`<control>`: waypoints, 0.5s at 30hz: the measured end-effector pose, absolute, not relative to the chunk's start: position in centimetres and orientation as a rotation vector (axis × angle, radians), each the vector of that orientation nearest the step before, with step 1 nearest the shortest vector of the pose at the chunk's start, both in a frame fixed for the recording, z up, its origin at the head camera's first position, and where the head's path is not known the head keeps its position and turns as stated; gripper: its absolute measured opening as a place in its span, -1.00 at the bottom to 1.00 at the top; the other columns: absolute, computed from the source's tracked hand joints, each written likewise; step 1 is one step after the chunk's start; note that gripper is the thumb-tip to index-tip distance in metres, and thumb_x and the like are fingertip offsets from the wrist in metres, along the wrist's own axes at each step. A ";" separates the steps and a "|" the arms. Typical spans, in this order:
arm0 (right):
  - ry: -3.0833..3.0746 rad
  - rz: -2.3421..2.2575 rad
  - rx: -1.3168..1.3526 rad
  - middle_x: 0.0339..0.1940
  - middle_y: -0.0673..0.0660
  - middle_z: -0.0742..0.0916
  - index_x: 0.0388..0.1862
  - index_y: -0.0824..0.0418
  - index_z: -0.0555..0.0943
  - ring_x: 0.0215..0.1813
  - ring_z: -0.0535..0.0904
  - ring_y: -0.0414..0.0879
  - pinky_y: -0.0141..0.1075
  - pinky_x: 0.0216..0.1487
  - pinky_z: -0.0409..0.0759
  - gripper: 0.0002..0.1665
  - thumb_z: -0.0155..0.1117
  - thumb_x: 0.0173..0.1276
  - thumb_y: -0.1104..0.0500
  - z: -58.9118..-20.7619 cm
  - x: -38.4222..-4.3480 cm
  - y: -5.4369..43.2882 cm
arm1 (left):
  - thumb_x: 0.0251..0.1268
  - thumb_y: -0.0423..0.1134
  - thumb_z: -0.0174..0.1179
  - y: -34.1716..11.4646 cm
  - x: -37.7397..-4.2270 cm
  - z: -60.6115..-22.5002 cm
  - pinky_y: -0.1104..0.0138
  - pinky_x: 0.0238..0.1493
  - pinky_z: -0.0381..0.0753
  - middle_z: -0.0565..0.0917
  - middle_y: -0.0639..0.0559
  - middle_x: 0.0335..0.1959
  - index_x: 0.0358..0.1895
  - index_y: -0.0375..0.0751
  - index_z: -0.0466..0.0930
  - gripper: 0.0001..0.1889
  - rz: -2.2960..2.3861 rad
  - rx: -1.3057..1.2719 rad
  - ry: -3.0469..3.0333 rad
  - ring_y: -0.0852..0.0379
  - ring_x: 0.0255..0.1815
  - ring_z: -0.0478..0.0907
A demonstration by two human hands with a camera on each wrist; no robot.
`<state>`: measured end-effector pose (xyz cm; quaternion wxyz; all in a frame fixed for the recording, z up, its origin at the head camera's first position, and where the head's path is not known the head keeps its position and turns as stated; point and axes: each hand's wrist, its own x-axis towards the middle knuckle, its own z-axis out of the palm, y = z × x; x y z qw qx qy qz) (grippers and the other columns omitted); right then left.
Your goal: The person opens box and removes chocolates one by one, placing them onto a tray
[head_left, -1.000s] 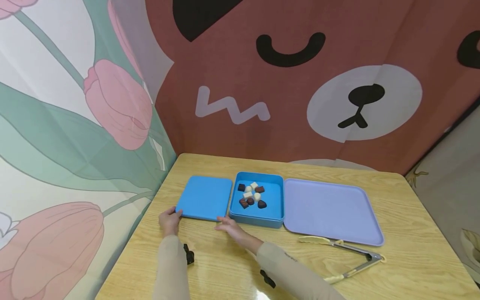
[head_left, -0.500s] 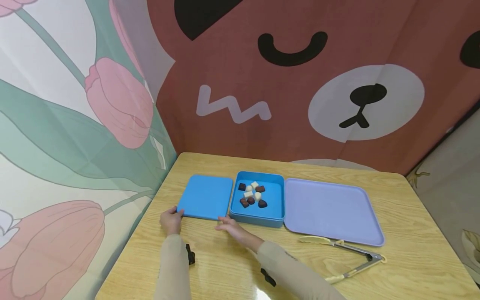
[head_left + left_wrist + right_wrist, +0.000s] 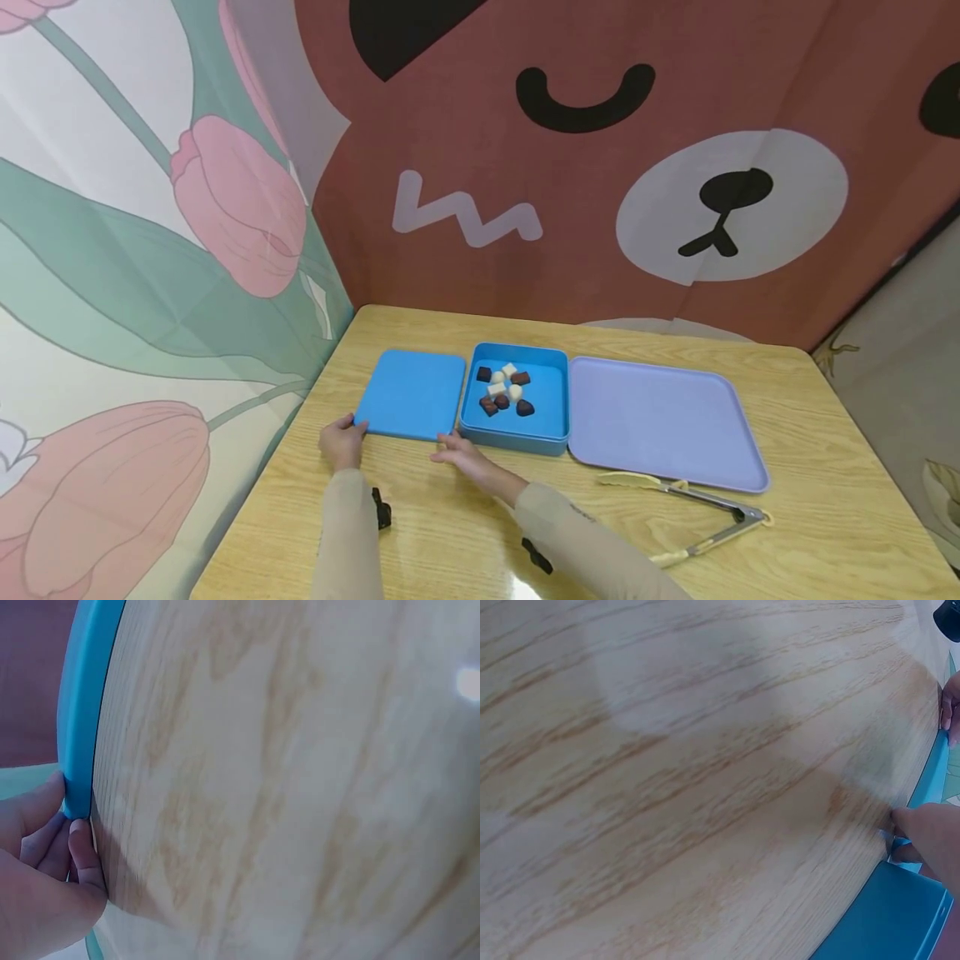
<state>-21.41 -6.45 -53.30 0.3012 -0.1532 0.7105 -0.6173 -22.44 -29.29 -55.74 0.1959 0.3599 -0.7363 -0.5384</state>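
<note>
A flat blue box lid [image 3: 412, 393] lies on the table, left of the blue box. At its near left corner my left hand [image 3: 342, 442] grips the edge; in the left wrist view the thumb lies against the lid's [image 3: 81, 712] side and the other fingers bend below the corner. My right hand [image 3: 467, 460] touches the near right corner with its fingertips, the thumb held away from the edge. In the right wrist view the right hand's fingers [image 3: 909, 853] reach between the lid and the box [image 3: 889, 915].
Several dark and white chocolates [image 3: 497, 389] sit in the blue box [image 3: 517, 443]. Against its right side stands a lilac tray [image 3: 663, 423]. Opened tongs [image 3: 712, 500] with cream tips lie in front of the tray on the wooden table [image 3: 442, 533].
Both hands stay at the lid's two near corners. The view has shifted very slightly; the lid, box and chocolates keep their places.
</note>
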 end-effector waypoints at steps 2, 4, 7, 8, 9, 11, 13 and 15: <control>1.888 -1.641 -0.397 0.39 0.38 -0.04 0.33 0.43 0.13 0.38 -0.23 0.22 0.09 0.26 -0.02 -0.31 0.07 0.30 0.19 -53.3 -21.4 -6.4 | -0.06 -0.44 0.32 -29.3 -22.5 -55.7 0.11 -0.01 0.42 0.56 -0.35 -0.12 -0.11 -0.51 0.57 -0.64 -1.529 1.016 -2.046 -0.24 0.01 0.43; 1.888 -1.646 -0.385 0.39 0.38 -0.04 0.34 0.43 0.09 0.38 -0.20 0.23 0.09 0.26 -0.01 -0.29 0.07 0.30 0.19 -53.2 -21.4 -6.4 | -0.04 -0.45 0.30 -29.2 -22.3 -55.5 0.11 -0.02 0.44 0.55 -0.35 -0.11 -0.10 -0.51 0.55 -0.64 -1.550 1.012 -2.034 -0.24 0.01 0.43; 1.884 -1.665 -0.377 0.39 0.38 -0.04 0.35 0.44 0.03 0.37 -0.14 0.24 0.09 0.26 0.00 -0.26 0.07 0.29 0.21 -53.1 -21.3 -6.2 | 0.02 -0.49 0.23 -28.9 -22.0 -54.9 0.09 0.00 0.42 0.51 -0.39 -0.05 -0.05 -0.56 0.50 -0.64 -1.590 1.019 -2.031 -0.24 0.03 0.41; 1.879 -1.676 -0.377 0.39 0.38 -0.05 0.35 0.45 0.02 0.37 -0.13 0.24 0.08 0.26 0.00 -0.25 0.06 0.29 0.22 -53.1 -21.3 -6.2 | 0.03 -0.50 0.21 -28.8 -21.9 -54.7 0.08 0.00 0.42 0.49 -0.41 -0.05 -0.04 -0.58 0.48 -0.63 -1.607 1.009 -2.025 -0.26 0.03 0.41; 1.877 -1.686 -0.377 0.39 0.38 -0.05 0.35 0.45 0.01 0.37 -0.13 0.24 0.07 0.26 0.00 -0.25 0.06 0.29 0.22 -53.0 -21.3 -6.2 | 0.04 -0.50 0.20 -28.8 -21.8 -54.5 0.09 0.00 0.43 0.49 -0.42 -0.04 -0.03 -0.58 0.47 -0.63 -1.624 1.007 -2.016 -0.26 0.03 0.41; 1.880 -1.700 -0.387 0.38 0.38 -0.03 0.35 0.47 0.00 0.37 -0.12 0.23 0.06 0.27 -0.01 -0.24 0.06 0.29 0.23 -53.0 -21.3 -6.1 | 0.06 -0.51 0.18 -28.7 -21.6 -54.3 0.11 0.00 0.43 0.47 -0.43 -0.01 0.01 -0.59 0.44 -0.61 -1.672 1.003 -1.997 -0.26 0.05 0.40; 1.884 -1.708 -0.399 0.38 0.38 0.02 0.35 0.47 0.00 0.36 -0.09 0.23 0.05 0.27 0.00 -0.25 0.06 0.30 0.22 -52.9 -21.2 -5.9 | 0.08 -0.51 0.16 -28.7 -21.5 -54.2 0.15 -0.02 0.45 0.45 -0.43 0.01 0.03 -0.59 0.41 -0.60 -1.710 1.005 -1.972 -0.25 0.05 0.40; 1.889 -1.706 -0.417 0.37 0.37 0.07 0.35 0.46 0.01 0.36 -0.06 0.22 0.04 0.26 0.03 -0.27 0.04 0.31 0.22 -52.9 -21.2 -5.8 | 0.08 -0.52 0.15 -28.7 -21.5 -54.4 0.21 -0.06 0.48 0.46 -0.43 0.00 0.03 -0.60 0.41 -0.60 -1.725 1.003 -1.950 -0.24 0.04 0.41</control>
